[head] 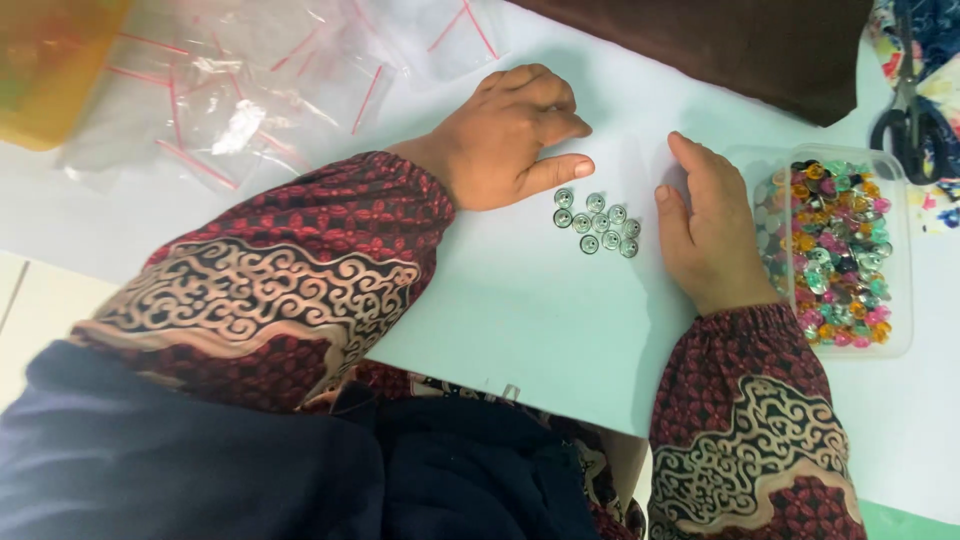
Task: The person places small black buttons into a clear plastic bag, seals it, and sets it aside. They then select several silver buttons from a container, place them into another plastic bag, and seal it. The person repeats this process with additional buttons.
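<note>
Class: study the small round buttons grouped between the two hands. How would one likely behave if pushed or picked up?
The buttons lie flat, so one would probably slide on the smooth white table rather than roll. Small and thin, they likely feel light and fiddly to pinch. Their shiny faces suggest slipperiness.

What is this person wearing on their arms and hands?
Both arms are covered to the wrist by long sleeves of dark red patterned cloth, each crossed by a broad band of cream scrollwork on dark brown. The left hand and right hand are bare: no gloves, and no rings or watch visible.

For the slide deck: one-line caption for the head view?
Two hands, left hand and right hand, flank small green buttons beside a tub of buttons.
</note>
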